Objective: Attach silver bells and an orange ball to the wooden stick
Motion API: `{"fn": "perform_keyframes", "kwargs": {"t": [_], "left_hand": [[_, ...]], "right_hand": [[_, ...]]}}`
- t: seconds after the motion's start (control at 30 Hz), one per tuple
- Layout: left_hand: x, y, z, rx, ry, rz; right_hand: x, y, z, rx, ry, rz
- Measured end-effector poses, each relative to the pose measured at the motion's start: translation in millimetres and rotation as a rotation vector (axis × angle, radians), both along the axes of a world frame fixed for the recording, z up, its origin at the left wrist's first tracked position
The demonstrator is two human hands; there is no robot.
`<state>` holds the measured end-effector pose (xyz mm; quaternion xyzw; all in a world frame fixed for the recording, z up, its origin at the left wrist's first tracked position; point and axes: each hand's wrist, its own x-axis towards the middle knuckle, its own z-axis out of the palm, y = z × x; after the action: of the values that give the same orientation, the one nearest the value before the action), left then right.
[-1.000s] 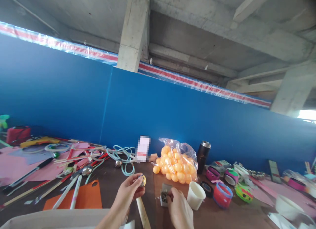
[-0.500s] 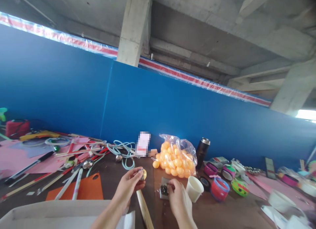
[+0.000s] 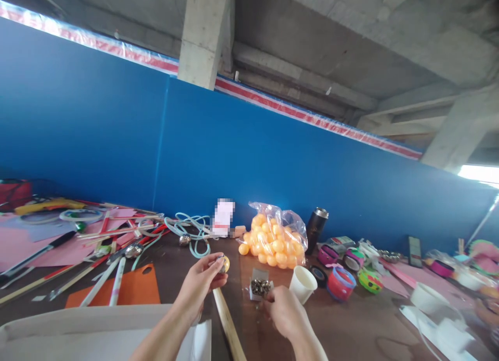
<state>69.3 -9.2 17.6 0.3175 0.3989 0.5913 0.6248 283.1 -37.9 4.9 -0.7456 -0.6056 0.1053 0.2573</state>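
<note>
The left hand point(image 3: 199, 282) is pinching a round yellow piece point(image 3: 226, 264), its fingers partly hiding it. At the piece's four o'clock, a small box point(image 3: 255, 297) of metal bits is pointing its flap toward twelve. The right hand point(image 3: 286, 310) is curling beside it, its grip blurred. A wooden stick point(image 3: 229, 327), cut off below, is slanting toward five on the brown worktop point(image 3: 343, 332), before a blue partition point(image 3: 280, 153).

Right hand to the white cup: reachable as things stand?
Probably yes. The white cup stands close beside the right hand, and nothing visible blocks the way. The fingers are at the small open box; whether they already pinch something is unclear.
</note>
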Motion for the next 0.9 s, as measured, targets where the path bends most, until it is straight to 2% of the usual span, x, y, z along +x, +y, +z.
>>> {"fn": "perform_keyframes", "kwargs": {"t": [0.1,0.43,0.73,0.9], "left_hand": [[0,-1,0.9,-0.002,0.015,0.004],[-1,-2,-1.4,0.002,0.034,-0.010],[0,-2,-1.4,0.009,0.034,-0.017],[0,-3,0.6,0.011,0.061,-0.005]], "right_hand": [[-1,0,2.4,-0.059,-0.065,0.077],[-11,4,-6.8,-0.062,-0.162,0.075],[-1,10,5.9,0.049,-0.047,0.066],[-1,12,7.4,0.070,-0.007,0.034]]}}
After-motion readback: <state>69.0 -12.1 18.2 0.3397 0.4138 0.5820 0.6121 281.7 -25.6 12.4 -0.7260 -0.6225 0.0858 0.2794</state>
